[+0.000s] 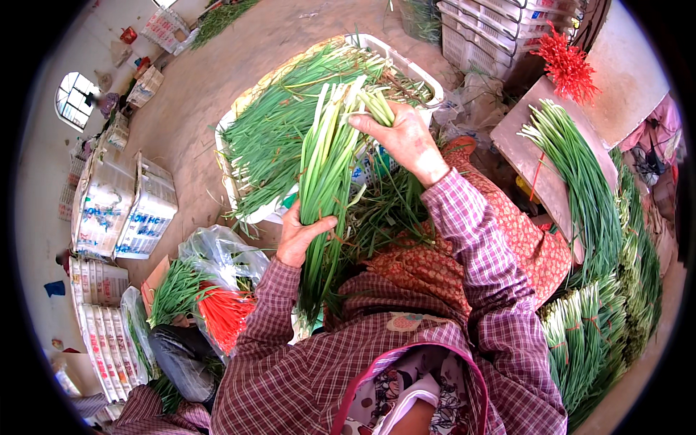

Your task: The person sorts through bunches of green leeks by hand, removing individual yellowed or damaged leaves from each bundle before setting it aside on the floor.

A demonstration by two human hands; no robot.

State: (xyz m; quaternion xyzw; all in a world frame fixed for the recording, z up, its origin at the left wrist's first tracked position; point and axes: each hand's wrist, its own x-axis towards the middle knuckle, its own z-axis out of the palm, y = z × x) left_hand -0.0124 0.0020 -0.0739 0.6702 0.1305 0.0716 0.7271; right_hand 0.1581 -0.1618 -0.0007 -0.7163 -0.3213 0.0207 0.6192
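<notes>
A thick bunch of green garlic chives [324, 170] stands upright before me, pale stem ends upward. My left hand [297, 235] is wrapped round its lower green part, thumb across the front. Up at the pale ends, my right hand [406, 139] pinches a few stems [379, 106] between thumb and fingers, and these lean to the right of the bunch. Behind both hands is a white plastic crate [429, 78] heaped with loose chives [279, 119]. More loose leaves [388, 203] lie over my lap, partly hidden by the bunch.
At right, a slanted board [518, 130] carries a bunch of chives [580, 181] and a cluster of red ties [568, 64]; tied bundles [587, 341] lie below. White crates [482, 36] are stacked behind. At left are a bag of red strips [225, 312] and another person's leg [185, 359].
</notes>
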